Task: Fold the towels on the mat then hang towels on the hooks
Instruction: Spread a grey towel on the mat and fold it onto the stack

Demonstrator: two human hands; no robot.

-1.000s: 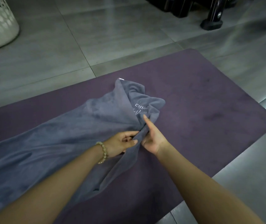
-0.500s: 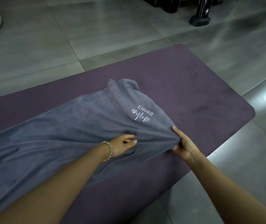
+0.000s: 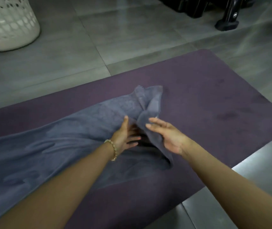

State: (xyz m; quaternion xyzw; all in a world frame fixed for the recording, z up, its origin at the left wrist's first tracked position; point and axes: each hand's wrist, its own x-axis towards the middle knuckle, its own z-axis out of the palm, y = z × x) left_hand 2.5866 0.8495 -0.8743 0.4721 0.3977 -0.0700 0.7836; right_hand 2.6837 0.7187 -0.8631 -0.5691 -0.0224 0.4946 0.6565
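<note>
Folding step. Towel [image 3: 66, 138] lies on the mat [image 3: 214, 104], its rumpled end bunched between the hands. Left hand [image 3: 123, 138] and right hand [image 3: 170, 138] have straight fingers [image 3: 156, 120] touching cloth and gripping nothing. Next, probably: pinch the corners just beyond the fingertips and flatten.

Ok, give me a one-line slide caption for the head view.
Left hand and right hand, fingers extended, at the bunched end of a grey towel on the purple mat.
</note>
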